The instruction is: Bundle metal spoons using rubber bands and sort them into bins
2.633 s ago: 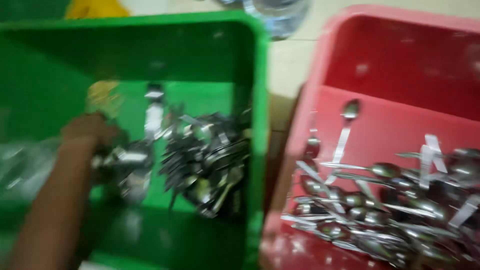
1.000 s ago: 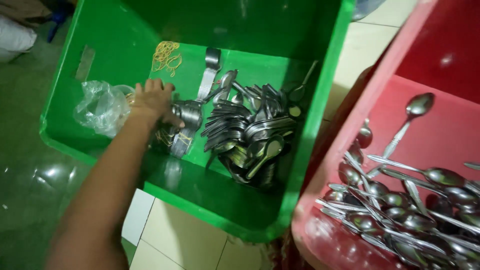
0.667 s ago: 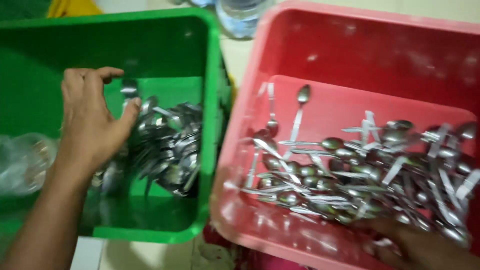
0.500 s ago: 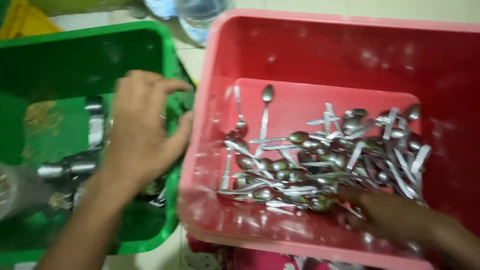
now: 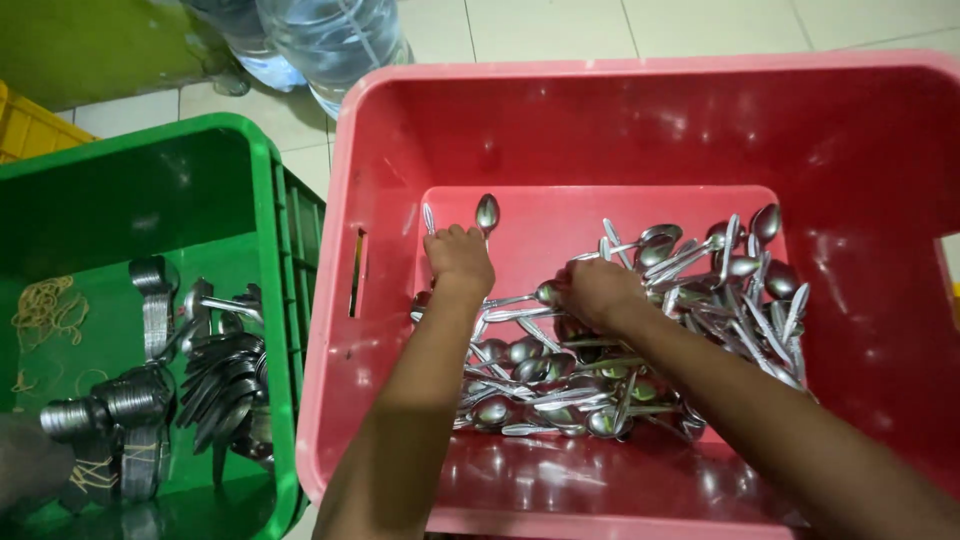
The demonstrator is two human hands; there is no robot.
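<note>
Both hands are reaching into the red crate (image 5: pixel 640 120). The left hand (image 5: pixel 458 257) is closing on a single spoon (image 5: pixel 487 212) just beyond its fingers; the right hand (image 5: pixel 595 292) is curling, knuckles up, into the loose spoon pile (image 5: pixel 700 300), its grasp hidden. Bundled spoons (image 5: pixel 215 375) are lying in the green crate (image 5: pixel 150 180), left of the left hand.

Both bare forearms reached forward from the bottom edge of the view, angled toward each other so that the hands lay near one another but apart. The left hand (image 5: pixel 459 258) was furthest forward, back facing up, knuckles bent and fingers curled downward, its fingertips hidden beneath it. The left forearm ran almost straight up the frame. The right hand (image 5: pixel 597 292) sat just to its right and slightly nearer the body, also palm down with fingers curled under. Its forearm came in diagonally from the lower right corner, wrist roughly straight.
</note>
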